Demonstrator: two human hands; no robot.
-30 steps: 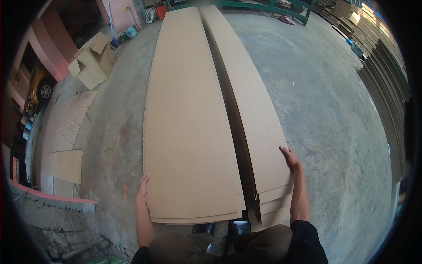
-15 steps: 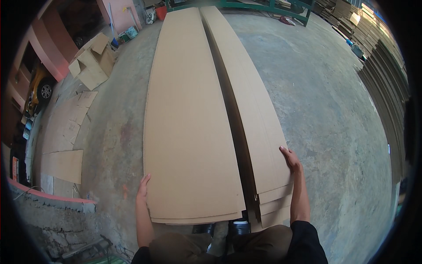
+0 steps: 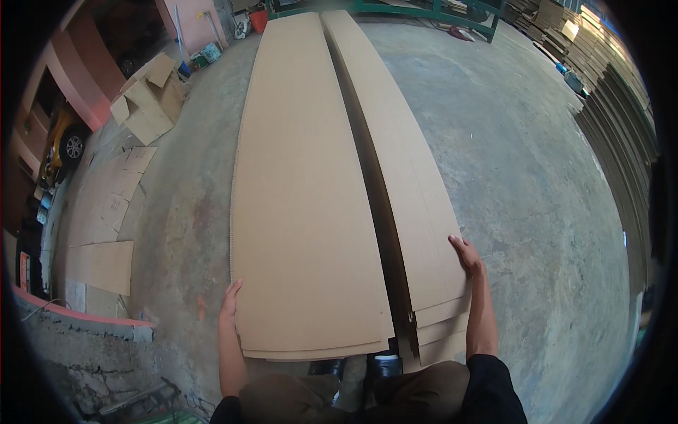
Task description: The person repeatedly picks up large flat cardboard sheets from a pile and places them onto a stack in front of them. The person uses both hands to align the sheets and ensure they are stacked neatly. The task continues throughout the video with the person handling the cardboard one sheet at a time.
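Two long stacks of brown cardboard sheets lie side by side in front of me and run away toward the far end. The wide stack (image 3: 304,198) is on the left and the narrow stack (image 3: 406,177) on the right, with a dark gap between them. My left hand (image 3: 230,298) grips the wide stack's outer left edge near its close end, some fingers hidden at the side. My right hand (image 3: 466,254) is closed over the narrow stack's outer right edge, thumb on top. At the near end, the sheets of the narrow stack are staggered.
An opened cardboard box (image 3: 148,102) and flattened cardboard (image 3: 102,265) are on the concrete floor at left. A green metal frame (image 3: 452,18) stands at the far end. Tall piles of cardboard (image 3: 614,127) line the right side. A low broken wall (image 3: 85,332) is at lower left.
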